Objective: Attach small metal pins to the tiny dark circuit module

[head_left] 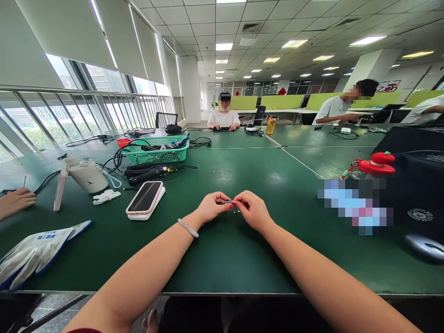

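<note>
My left hand (212, 207) and my right hand (255, 210) meet above the green table, fingertips pinched close together. Between them is a small, shiny, silvery piece (228, 201), too small to tell its kind. The left thumb and index finger grip it from one side, and the right fingertips close on its other end. Just below the fingers shows a second tiny light-coloured piece (237, 212); whether it lies on the table or hangs from the fingers I cannot tell. A pale bangle (188, 228) circles my left wrist.
Left of my arms are a phone (145, 199) on a white case, a beige bottle (86, 175), work gloves (38, 249) and a green basket (157, 155) with cables. A red-lidded bottle (376, 164), dark bag (412, 185) and mouse (426, 247) lie right. Another person's hand (15, 203) is at far left.
</note>
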Demonstrator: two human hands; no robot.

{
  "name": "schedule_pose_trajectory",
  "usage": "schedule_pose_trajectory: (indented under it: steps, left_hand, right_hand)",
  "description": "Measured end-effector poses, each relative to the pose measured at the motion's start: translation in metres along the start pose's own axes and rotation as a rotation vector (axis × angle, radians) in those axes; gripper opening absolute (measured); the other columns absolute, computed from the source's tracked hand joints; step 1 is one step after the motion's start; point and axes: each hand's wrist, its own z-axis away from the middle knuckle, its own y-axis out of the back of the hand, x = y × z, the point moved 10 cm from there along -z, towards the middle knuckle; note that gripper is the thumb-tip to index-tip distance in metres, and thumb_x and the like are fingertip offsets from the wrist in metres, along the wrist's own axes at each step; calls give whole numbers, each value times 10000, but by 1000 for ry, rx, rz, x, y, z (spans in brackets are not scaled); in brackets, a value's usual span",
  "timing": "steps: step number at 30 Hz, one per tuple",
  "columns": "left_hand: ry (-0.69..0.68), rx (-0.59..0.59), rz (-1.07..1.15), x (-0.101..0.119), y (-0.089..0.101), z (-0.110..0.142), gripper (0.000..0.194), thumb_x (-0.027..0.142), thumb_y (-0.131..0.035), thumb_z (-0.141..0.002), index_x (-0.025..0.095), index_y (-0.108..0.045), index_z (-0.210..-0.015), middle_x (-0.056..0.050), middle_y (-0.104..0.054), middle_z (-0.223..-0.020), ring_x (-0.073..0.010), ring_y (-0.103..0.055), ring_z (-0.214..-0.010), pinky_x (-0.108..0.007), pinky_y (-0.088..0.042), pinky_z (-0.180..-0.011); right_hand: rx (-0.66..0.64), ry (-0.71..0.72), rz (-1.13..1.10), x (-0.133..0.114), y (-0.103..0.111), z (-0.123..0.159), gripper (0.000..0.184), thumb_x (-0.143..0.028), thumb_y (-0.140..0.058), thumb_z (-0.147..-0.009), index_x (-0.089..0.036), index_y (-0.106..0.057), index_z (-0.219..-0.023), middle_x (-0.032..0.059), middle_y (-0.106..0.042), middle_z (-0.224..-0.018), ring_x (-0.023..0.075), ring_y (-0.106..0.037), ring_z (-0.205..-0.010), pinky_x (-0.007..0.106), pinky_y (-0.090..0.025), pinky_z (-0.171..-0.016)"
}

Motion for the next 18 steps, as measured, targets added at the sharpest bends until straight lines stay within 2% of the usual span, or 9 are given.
schedule_pose_trajectory:
  steps: [18]
  left_hand:
    - [24,-81,161,1,-10,2,349,286,-789,-532,110,-577,-746,-39,-663,-723,-133,-626,-721,-277,-452,-737]
  right_hand:
    - [59,22,-54,-9,8,0,180,-310,-501,-838,-187,-588,-739,14,-551,-706,109,-472,-602,228,-394,-558]
